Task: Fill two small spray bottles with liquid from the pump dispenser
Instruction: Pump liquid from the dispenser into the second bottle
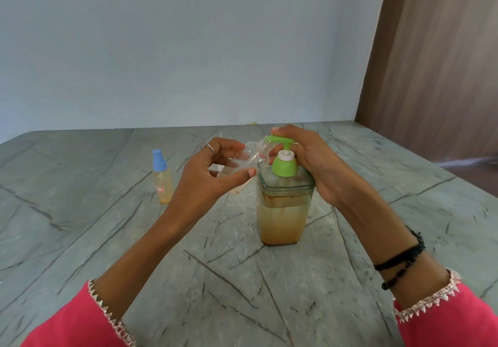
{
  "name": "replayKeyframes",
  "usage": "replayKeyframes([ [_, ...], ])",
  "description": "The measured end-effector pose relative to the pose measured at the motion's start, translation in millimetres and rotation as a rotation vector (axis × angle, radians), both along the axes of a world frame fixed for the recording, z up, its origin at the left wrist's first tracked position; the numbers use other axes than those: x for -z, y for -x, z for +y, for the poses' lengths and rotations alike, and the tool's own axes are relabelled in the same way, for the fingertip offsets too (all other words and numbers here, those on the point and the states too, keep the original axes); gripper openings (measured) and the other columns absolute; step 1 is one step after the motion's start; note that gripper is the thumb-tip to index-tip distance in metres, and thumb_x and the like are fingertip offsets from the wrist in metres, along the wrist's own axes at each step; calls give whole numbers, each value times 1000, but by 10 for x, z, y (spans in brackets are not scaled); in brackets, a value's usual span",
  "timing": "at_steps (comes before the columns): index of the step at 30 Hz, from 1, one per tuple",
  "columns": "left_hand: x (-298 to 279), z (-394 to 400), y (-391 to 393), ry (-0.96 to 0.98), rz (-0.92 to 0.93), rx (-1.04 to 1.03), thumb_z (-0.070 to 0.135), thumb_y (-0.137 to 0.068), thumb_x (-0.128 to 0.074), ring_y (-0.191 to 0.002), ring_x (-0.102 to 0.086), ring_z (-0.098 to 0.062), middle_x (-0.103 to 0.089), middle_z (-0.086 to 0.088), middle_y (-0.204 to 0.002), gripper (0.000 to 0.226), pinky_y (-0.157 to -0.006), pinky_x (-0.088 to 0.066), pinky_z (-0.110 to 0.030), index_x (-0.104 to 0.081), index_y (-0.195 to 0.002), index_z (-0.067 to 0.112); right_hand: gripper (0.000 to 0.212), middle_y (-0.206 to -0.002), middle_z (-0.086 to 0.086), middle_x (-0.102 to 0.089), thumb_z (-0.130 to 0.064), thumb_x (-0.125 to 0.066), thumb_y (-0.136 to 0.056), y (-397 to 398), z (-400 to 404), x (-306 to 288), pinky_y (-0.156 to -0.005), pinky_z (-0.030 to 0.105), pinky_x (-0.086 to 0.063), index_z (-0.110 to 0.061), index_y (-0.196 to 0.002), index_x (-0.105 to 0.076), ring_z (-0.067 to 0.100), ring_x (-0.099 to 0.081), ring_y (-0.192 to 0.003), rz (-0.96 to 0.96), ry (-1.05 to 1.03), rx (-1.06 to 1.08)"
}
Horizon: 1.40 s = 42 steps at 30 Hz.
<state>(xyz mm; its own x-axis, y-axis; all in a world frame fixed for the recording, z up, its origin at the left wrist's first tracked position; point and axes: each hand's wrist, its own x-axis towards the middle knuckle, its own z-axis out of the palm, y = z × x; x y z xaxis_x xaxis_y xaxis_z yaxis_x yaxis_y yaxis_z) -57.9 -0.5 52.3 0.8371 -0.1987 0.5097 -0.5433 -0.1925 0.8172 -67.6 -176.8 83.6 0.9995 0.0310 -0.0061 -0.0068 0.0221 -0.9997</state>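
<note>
left hand (215,168) holds open bottle (239,166) (tilted) | right hand (310,158) on pump dispenser (283,198)

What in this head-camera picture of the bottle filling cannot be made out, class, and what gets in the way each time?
1. Head view: how much liquid the clear bottle holds; the left hand covers part of it and it is see-through.
2. Whether liquid is leaving the green pump nozzle; the right hand and blur hide it.
3. The label on the blue-capped spray bottle: too small to read.
4. Both elbows: cut off by the bottom edge.
</note>
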Motion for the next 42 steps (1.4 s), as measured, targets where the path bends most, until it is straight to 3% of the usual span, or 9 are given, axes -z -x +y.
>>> replayKeyframes([
  [4, -18, -8, 10, 6, -7, -4, 33, -63, -74, -88, -61, -2, -67, 18, -89, 36, -60, -44, -7, -59, -95, 30, 32, -88, 0, -73, -37, -60, -84, -18, 7, 1, -72, 27, -51, -17, -108, -64, 10, -67, -69, -57, 27, 32],
  [11, 18, 28, -14, -50, -3, -10, 28, -67, -78, -89, -60, -1, -67, 11, -97, 34, -59, -43, -7, -59, -96, 30, 19, -99, -3, -64, -19, -57, -89, -77, 0, -16, -54, 18, -53, -29, -105, -62, 5, -67, -59, -120, 43, 13],
  [15, 13, 27, -17, -48, 7, -15, 22, -70, -76, -90, -60, -2, -67, 12, -97, 33, -61, -43, -7, -59, -97, 29, 12, -87, -8, -70, -26, -58, -88, -50, 9, 17, -61, 21, -55, -26, -99, -65, 4, -68, -63, -114, 42, 39],
  [22, -11, -4, 13, -31, -5, -20, 20, -71, -75, -90, -60, -3, -66, 12, -98, 34, -61, -41, -3, -59, -100, 22, 22, -72, -5, -68, -40, -57, -85, -26, 14, 46, -73, 26, -48, -20, -87, -65, 6, -63, -65, -76, 53, 6],
  [25, -12, -13, 15, -29, -4, -22, 22, -70, -75, -90, -60, -4, -66, 13, -98, 35, -61, -42, -4, -59, -101, 22, 28, -70, -6, -68, -40, -56, -86, -13, 19, 47, -69, 24, -49, -17, -100, -65, 6, -63, -64, -91, 28, 16],
  [29, -14, -8, 21, -20, 5, -14, 38, -62, -71, -90, -61, -3, -67, 11, -98, 40, -62, -44, -6, -59, -99, 27, 27, -91, -7, -71, -35, -57, -88, -32, -19, 22, -68, 21, -52, -26, -113, -64, 3, -68, -71, -142, 75, -16],
  [32, 17, 11, 5, -43, 19, -26, 32, -65, -74, -91, -60, -2, -67, 11, -99, 37, -63, -45, -6, -60, -99, 29, 25, -103, -9, -64, -27, -56, -91, -64, -40, 14, -71, 22, -55, -35, -112, -63, 3, -68, -72, -181, 114, -55],
  [39, 30, 28, -3, -49, 19, -26, 41, -60, -70, -90, -60, -1, -68, 12, -96, 39, -62, -45, -7, -60, -96, 30, 26, -111, -10, -61, -26, -52, -93, -83, -50, 41, -75, 21, -55, -39, -113, -62, 4, -68, -74, -238, 180, -82],
  [42, 14, 25, -1, -37, 14, -17, 40, -60, -71, -92, -61, -3, -68, 11, -98, 40, -63, -45, -8, -61, -97, 30, 23, -102, -10, -66, -31, -51, -93, -76, -39, 44, -69, 17, -53, -34, -112, -63, 1, -68, -73, -217, 182, -61],
])
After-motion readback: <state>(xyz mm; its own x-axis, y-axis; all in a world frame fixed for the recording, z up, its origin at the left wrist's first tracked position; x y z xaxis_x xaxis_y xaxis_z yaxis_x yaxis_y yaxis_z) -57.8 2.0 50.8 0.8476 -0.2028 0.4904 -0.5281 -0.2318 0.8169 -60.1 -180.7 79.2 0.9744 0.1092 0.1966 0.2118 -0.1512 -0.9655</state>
